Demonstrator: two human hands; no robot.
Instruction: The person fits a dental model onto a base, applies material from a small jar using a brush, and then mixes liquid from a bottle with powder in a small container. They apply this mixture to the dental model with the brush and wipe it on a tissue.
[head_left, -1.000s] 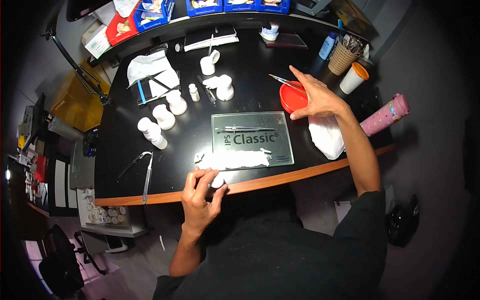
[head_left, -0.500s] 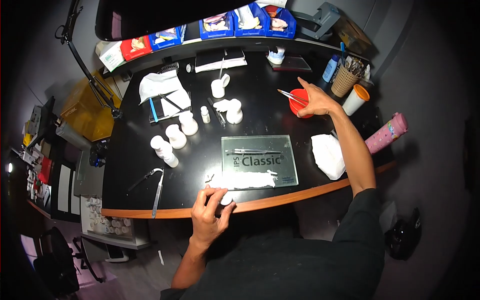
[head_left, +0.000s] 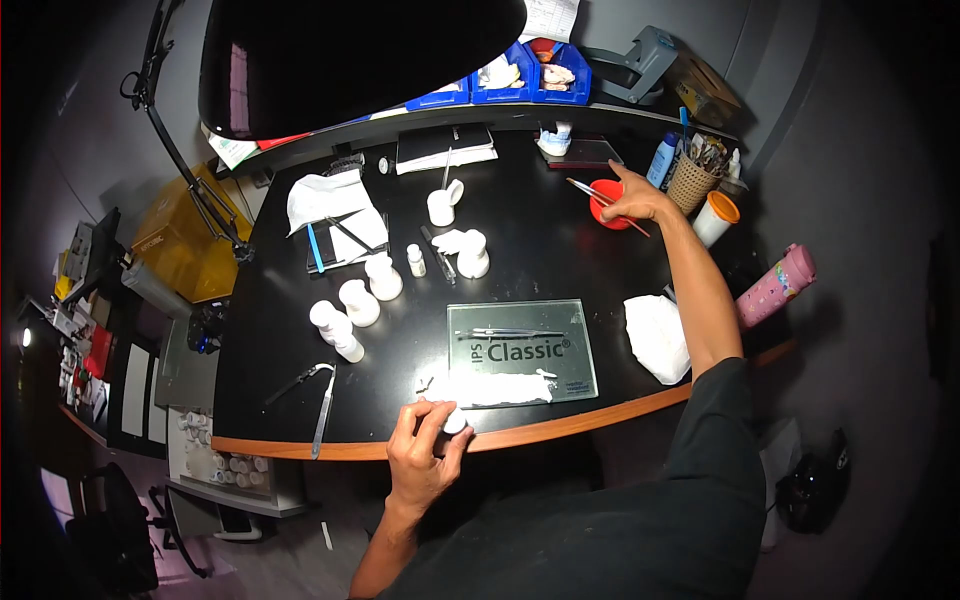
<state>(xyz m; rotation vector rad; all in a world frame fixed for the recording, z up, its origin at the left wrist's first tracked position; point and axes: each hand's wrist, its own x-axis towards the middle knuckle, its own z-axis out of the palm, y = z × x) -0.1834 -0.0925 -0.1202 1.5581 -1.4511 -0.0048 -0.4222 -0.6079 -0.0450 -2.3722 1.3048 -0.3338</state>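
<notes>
My right hand (head_left: 640,198) reaches to the back right and grips a small red bowl (head_left: 604,220), fingers on its far side and thumb at the near rim. A thin brush (head_left: 580,187) lies across the bowl, partly hidden by the hand. My left hand (head_left: 422,462) is at the table's front edge, thumb and fingers closed around a small white round piece (head_left: 456,421). Just beyond it lies a glass slab (head_left: 520,310) marked "IPS Classic", with white material (head_left: 500,388) spread along its near side and tweezers (head_left: 515,332) across its upper part.
White bottles (head_left: 358,303) stand left of the slab, and a white cup (head_left: 441,208) behind. Curved-tip tweezers (head_left: 324,410) lie at front left. White tissue (head_left: 657,338), a pink bottle (head_left: 778,286) and a woven brush holder (head_left: 691,182) are at right. A dark lamp head (head_left: 360,60) hangs overhead.
The camera view has shifted, so the table sits lower. My right hand and the red bowl have moved farther back on the table. My left hand keeps its hold at the front edge.
</notes>
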